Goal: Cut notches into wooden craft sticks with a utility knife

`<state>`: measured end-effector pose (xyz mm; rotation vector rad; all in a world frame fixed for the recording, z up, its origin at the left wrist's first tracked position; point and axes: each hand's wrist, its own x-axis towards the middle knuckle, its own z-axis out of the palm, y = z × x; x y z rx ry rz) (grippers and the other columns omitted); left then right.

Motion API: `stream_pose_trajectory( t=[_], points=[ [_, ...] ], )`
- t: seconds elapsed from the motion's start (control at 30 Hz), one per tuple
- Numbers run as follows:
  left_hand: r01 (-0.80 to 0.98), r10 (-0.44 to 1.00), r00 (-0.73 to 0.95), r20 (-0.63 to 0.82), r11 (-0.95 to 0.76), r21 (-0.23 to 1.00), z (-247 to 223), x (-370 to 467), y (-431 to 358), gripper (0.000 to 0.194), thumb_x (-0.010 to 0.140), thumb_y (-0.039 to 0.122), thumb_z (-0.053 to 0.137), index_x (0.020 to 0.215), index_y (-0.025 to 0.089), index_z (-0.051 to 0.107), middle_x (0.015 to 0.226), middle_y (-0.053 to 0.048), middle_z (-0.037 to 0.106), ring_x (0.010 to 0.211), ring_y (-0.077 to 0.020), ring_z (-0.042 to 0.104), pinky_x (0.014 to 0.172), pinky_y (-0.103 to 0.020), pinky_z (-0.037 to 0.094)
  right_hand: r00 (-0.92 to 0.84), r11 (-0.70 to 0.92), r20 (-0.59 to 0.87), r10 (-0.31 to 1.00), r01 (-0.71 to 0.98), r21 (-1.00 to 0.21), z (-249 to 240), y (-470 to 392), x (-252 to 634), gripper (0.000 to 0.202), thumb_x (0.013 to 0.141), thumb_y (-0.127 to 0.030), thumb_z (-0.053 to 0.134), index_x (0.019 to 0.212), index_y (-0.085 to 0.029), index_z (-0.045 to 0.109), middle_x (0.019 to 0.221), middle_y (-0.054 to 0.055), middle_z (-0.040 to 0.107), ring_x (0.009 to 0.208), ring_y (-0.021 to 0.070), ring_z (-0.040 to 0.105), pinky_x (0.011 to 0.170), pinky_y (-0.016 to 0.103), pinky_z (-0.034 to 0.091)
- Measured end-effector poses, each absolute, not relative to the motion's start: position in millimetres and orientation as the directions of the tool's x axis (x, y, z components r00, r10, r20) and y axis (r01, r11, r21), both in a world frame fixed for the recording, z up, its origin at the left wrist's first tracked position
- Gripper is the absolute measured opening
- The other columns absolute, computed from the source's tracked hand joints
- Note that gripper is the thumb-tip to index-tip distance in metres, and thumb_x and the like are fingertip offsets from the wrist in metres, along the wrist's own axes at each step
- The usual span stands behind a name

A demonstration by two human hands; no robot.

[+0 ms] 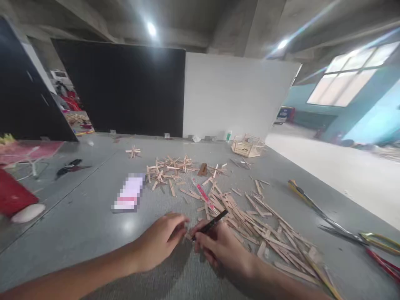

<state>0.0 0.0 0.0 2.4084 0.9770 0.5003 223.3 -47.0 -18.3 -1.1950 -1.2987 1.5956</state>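
Note:
In the head view my right hand (218,246) is closed round a black pen (215,222), which slants down to the left over the grey table. Just left of it is my left hand (162,239), its fingers curled toward the pen tip. A small piece of wood (188,236) shows between the two hands, partly covered by fingers; whether the left fingers grip it is unclear. Many thin wooden sticks (243,216) lie in a loose pile beyond and right of my right hand. A red and clear strip (203,192) lies at the pile's left side.
Star-shaped stick clusters (170,164) and a brown block (202,169) lie farther back. A wooden frame (248,146) stands near the white panel. Scissors (340,233) and a yellow cutter (300,191) lie right. A pixelated object (129,192), dark tool (69,168) and red object (15,193) are left.

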Motion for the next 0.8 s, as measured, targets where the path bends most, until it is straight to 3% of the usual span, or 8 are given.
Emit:
stream_pose_trajectory(
  t=[0.1, 0.2, 0.33, 0.53, 0.67, 0.8],
  points=[
    [0.504, 0.606, 0.765, 0.219, -0.774, 0.383, -5.7, -15.9, -17.0, 0.031, 0.101, 0.005, 0.054, 0.123, 0.022, 0.068, 0.118, -0.006, 0.068, 0.111, -0.0246, 0.062, 0.099, -0.040, 0.051, -0.282, -0.200, -0.197, 0.939, 0.019, -0.980, -17.0, -37.7, 243.8, 0.065, 0.084, -0.079, 0.069, 0.102, -0.017, 0.066, 0.074, 0.002, 0.066, 0.051, 0.0124, 0.058, 0.043, 0.023, 0.044],
    [0.529, 0.572, 0.786, 0.237, -0.819, 0.222, -7.3, -23.4, -27.6, 0.039, 0.101, 0.006, 0.052, 0.136, 0.019, 0.061, 0.125, -0.010, 0.065, 0.113, -0.0283, 0.060, 0.098, -0.044, 0.051, -0.221, -0.155, -0.162, 0.962, 0.049, -0.987, -17.3, -24.0, 265.3, 0.066, 0.083, -0.079, 0.071, 0.105, -0.017, 0.069, 0.079, 0.004, 0.069, 0.058, 0.0148, 0.063, 0.050, 0.027, 0.050],
    [0.551, 0.562, 0.794, 0.233, -0.826, 0.117, -4.0, -21.5, -31.9, 0.037, 0.101, 0.007, 0.051, 0.136, 0.015, 0.061, 0.124, -0.011, 0.065, 0.109, -0.0288, 0.061, 0.092, -0.042, 0.052, -0.063, -0.044, -0.051, 0.997, 0.106, -0.993, -19.4, 2.4, 291.8, 0.072, 0.076, -0.083, 0.075, 0.104, -0.017, 0.071, 0.080, 0.004, 0.069, 0.067, 0.0161, 0.063, 0.064, 0.031, 0.053],
    [0.586, 0.537, 0.783, 0.314, -0.806, -0.081, -14.3, -21.6, -32.6, 0.039, 0.105, 0.017, 0.049, 0.140, 0.006, 0.060, 0.123, -0.016, 0.069, 0.108, -0.0317, 0.064, 0.094, -0.047, 0.050, 0.134, 0.075, 0.102, 0.986, 0.190, -0.979, -14.9, 28.9, 313.7, 0.079, 0.072, -0.090, 0.070, 0.106, -0.019, 0.069, 0.086, 0.006, 0.068, 0.066, 0.0173, 0.062, 0.057, 0.031, 0.051],
    [0.531, 0.417, 0.816, 0.401, -0.815, -0.232, -24.0, -26.2, -34.3, 0.047, 0.102, 0.011, 0.047, 0.148, 0.003, 0.053, 0.140, -0.018, 0.066, 0.124, -0.0356, 0.062, 0.104, -0.050, 0.046, 0.070, 0.113, 0.131, 0.989, 0.221, -0.969, 0.8, 17.7, 305.2, 0.062, 0.079, -0.078, 0.075, 0.099, -0.019, 0.070, 0.074, 0.003, 0.066, 0.057, 0.0144, 0.058, 0.047, 0.026, 0.046],
    [0.427, 0.362, 0.887, 0.288, -0.880, -0.207, -17.0, -25.1, -34.1, 0.057, 0.092, 0.003, 0.049, 0.149, 0.005, 0.053, 0.146, -0.017, 0.064, 0.131, -0.0347, 0.061, 0.108, -0.049, 0.048, -0.096, 0.055, 0.037, 0.995, 0.190, -0.980, 20.2, 7.0, 280.8, 0.053, 0.091, -0.071, 0.067, 0.075, -0.020, 0.060, 0.060, 0.001, 0.064, 0.042, 0.0122, 0.055, 0.037, 0.023, 0.041]
  ],
)
